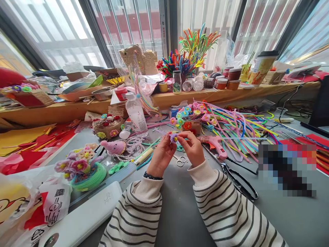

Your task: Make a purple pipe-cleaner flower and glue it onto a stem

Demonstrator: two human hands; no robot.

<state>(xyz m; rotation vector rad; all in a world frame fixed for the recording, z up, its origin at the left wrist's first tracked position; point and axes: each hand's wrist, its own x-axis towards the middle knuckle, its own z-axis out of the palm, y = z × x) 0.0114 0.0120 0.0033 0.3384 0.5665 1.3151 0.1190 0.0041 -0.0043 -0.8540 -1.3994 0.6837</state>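
A small purple pipe-cleaner flower [173, 138] with a yellow centre is held up over the middle of the table. My left hand [162, 154] pinches it from the left, fingers closed. From the right, my right hand [191, 147] has its thumb and fingertips closed on the flower's edge. Small silver scissors [180, 161] lie on the table between my wrists. Just behind the hands stands a twine-wrapped basket [191, 127] trimmed with pink, blue and orange fuzzy flowers. A pink glue gun [217, 145] rests to the right of my right hand.
Large black-handled shears [240, 181] and a pile of coloured pipe cleaners [239, 130] lie to the right. On the left are a clear bottle [136, 115], a pink crocheted piece [114, 146], a green flower pot [88, 176] and a long white case [84, 216]. A crowded ledge [159, 99] runs behind.
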